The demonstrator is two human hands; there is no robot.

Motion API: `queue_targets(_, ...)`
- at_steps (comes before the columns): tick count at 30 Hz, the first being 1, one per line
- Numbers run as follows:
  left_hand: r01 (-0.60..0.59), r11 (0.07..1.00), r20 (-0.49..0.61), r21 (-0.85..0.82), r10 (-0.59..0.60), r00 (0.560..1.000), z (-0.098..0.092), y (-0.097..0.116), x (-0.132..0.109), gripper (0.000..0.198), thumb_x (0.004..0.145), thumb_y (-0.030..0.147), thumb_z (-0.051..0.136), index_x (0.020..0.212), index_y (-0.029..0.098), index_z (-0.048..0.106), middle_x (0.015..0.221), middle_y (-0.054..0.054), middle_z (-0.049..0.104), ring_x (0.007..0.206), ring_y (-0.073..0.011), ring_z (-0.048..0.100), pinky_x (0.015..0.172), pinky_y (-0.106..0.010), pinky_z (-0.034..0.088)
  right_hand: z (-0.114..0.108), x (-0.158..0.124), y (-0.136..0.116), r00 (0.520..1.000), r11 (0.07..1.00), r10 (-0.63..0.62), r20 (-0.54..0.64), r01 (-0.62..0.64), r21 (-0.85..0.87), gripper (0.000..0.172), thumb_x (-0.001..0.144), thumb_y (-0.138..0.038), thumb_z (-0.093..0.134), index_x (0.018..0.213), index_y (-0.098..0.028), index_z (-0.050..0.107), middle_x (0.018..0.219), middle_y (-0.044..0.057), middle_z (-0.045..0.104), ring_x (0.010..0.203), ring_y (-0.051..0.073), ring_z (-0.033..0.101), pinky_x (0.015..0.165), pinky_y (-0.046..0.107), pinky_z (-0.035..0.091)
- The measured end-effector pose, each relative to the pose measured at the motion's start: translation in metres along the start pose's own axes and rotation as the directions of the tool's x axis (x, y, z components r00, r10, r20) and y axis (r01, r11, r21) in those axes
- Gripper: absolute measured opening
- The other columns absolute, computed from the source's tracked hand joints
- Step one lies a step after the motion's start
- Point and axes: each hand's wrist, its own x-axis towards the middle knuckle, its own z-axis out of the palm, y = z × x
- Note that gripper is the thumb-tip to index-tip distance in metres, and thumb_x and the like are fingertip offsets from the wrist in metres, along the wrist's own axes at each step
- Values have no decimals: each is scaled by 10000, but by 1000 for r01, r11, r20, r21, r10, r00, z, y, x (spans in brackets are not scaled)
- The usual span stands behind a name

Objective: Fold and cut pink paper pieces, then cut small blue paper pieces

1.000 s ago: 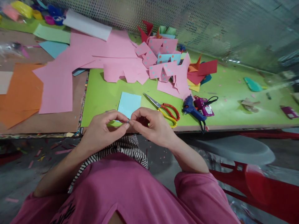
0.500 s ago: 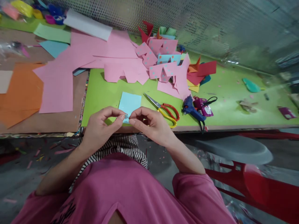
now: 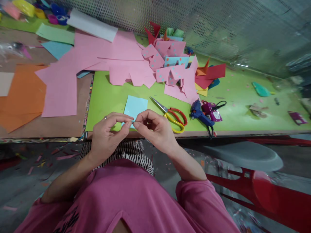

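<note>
Above the table's front edge, my left hand (image 3: 108,132) and my right hand (image 3: 155,130) meet fingertip to fingertip. Each pinches thumb against forefinger. Whatever lies between the tips is tiny and mostly hidden; it looks pale blue. Just behind and under the fingertips, a light blue paper square (image 3: 137,105) lies flat on the green tabletop. To the right of my right hand rest scissors (image 3: 166,110) with one red and one yellow handle, blades slightly apart. A blue glue gun (image 3: 202,115) lies further right, against a purple box-like item (image 3: 212,111) with a black cord.
Pink paper sheets (image 3: 62,87) and orange paper (image 3: 26,94) spread over the left side. Cut and folded pink dotted pieces (image 3: 159,74) pile up at the back, before a perforated metal panel (image 3: 213,32). A grey stool seat (image 3: 245,155) and red chair (image 3: 274,194) stand at right.
My fingertips have come closer together, covering the small pale blue bit that showed between them. My left hand has turned slightly. The paper square, scissors and glue gun have stayed put.
</note>
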Motion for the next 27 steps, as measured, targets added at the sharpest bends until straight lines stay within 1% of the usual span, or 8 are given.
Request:
queue_targets(5,73,995,104,73,-81,991,-7,3,1,73,892,301,664,902,264,726,988,-1,809,937,-187,743,896,-341,582,-8,2,-2,995,990,-36,96,49,-132,127,866,-241,701,805,-189,602,676,-63,535,584,69,437,546,224,368)
queue_targets(8,59,992,202,112,-81,976,-14,4,6,92,863,308,676,912,274,746,999,-7,814,945,-197,749,896,-341,588,-13,4,-4,988,967,-57,146,91,-240,72,852,-187,660,798,-185,612,694,-48,575,624,77,485,579,229,386)
queue_targets(13,47,993,250,111,-73,965,-19,3,11,87,852,300,670,820,271,745,905,0,806,858,-188,744,854,-323,581,-18,4,-11,972,911,-47,229,136,-390,68,852,-151,663,798,-175,628,729,-39,609,652,75,518,610,227,395)
queue_targets(15,123,990,257,63,-135,957,-19,3,11,81,845,293,677,805,263,741,899,-3,799,849,-183,733,818,-309,579,-19,4,-12,966,902,-66,251,165,-400,68,884,-177,674,823,-172,644,750,-34,629,640,70,514,605,224,401)
queue_targets(17,267,961,254,-69,-242,937,-18,3,11,85,840,305,692,792,247,733,880,-10,790,837,-177,723,782,-296,580,-20,3,-9,959,900,-138,247,226,-373,83,923,-249,698,927,-169,676,843,-10,670,637,67,514,595,223,424)
queue_targets(21,546,773,309,-322,-459,833,-13,2,12,206,755,400,781,725,216,693,807,-31,777,766,-184,714,756,-325,611,-20,2,-1,910,822,-355,213,413,-393,212,956,-337,718,1108,-194,683,989,35,706,715,100,556,608,239,480)
queue_targets(24,631,685,339,-365,-534,775,-10,2,12,275,697,439,832,724,210,681,816,-37,782,746,-190,719,754,-356,635,-18,1,3,872,763,-442,212,489,-422,151,968,-309,712,1076,-207,687,936,25,710,739,116,581,643,255,503)
queue_targets(27,646,662,354,-381,-541,763,-9,4,13,281,678,430,845,697,213,667,759,-17,761,692,-171,708,749,-347,638,-16,0,5,856,744,-467,223,517,-423,139,970,-294,713,1073,-203,686,926,25,708,748,119,597,681,266,521)
